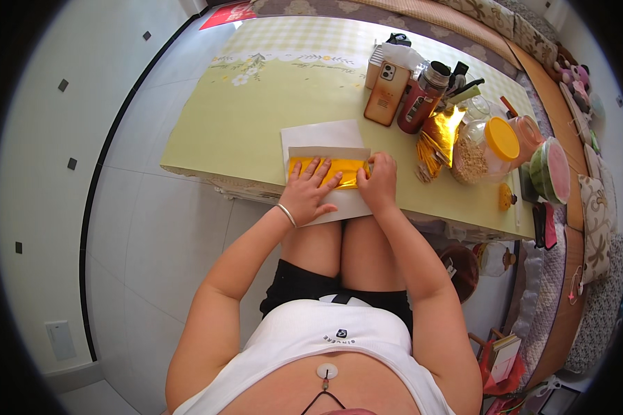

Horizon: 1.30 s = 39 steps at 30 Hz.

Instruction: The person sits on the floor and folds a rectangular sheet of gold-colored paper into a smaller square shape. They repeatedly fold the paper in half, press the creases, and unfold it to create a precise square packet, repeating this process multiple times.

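Note:
A shiny gold foil sheet [349, 168] with a pale strip along its far edge lies on a white sheet of paper [323, 134] at the table's near edge. My left hand [306, 192] rests flat on the foil, its fingers spread, with a bangle on the wrist. At the foil's right end, my right hand [380, 181] has its fingers closed in a pinch on the edge. Just right of that hand, a stack of folded gold foil pieces [429, 158] lies in front of an upright gold packet [444, 130].
On the table [270, 97] stand a phone [389, 95], a dark red flask [422, 100], a yellow-lidded jar [472, 153] and a watermelon-patterned round object [550, 171]. A brown bin [462, 272] sits below the table, and a sofa [564, 249] runs along the right.

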Motion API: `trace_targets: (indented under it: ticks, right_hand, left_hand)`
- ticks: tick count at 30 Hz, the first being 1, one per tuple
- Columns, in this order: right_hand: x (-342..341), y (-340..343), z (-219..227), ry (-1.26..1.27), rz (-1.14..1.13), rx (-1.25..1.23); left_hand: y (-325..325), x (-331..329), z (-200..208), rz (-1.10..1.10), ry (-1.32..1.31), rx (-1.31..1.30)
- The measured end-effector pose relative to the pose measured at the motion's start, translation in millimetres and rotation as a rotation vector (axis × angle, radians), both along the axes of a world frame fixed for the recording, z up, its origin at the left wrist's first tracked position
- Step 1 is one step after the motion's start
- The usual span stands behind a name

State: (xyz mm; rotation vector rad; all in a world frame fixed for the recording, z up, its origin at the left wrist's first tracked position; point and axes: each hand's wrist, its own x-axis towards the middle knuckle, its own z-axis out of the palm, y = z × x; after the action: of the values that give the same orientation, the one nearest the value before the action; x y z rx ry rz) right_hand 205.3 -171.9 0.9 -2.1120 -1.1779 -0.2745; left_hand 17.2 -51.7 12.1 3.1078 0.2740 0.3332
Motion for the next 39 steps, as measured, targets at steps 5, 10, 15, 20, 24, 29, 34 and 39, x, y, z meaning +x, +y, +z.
trace_targets:
  ticks: [5,10,15,20,24,29,34,39]
  right_hand:
    - [-33.0,-6.0,-8.6,-0.331,0.305,-0.098]
    - [-27.7,-35.1,-2.0,-0.212,0.416,-0.31]
    - [4.8,-52.9,6.5,-0.349,0.449,-0.396]
    - [-2.1,-28.6,25.0,-0.598,0.448,-0.476]
    - [-8.9,-15.4,21.6,-0.546,0.41,-0.409]
    - [-34.0,-11.8,35.5,-0.325,0.389,-0.173]
    - [-12.8,-12.7,27.1,-0.149,0.395,-0.06]
    - [-5.9,-4.2,23.3,0.448,0.312,-0.068]
  left_hand:
    - [-0.7,0.2,8.8,-0.021,0.08,-0.037]
    - [8.5,-14.3,1.3,-0.011,0.075,-0.105]
    - [23.3,-31.8,-4.7,0.155,0.091,0.001]
    - [35.2,-20.6,11.4,0.142,0.011,0.125]
    - [27.7,-1.2,17.6,0.136,-0.204,0.162]
    - [-18.2,15.8,22.2,0.055,-0.327,-0.216]
    - [-16.4,15.8,12.5,0.095,-0.427,-0.213]
    - [-20.3,20.8,3.4,0.292,-0.528,-0.454]
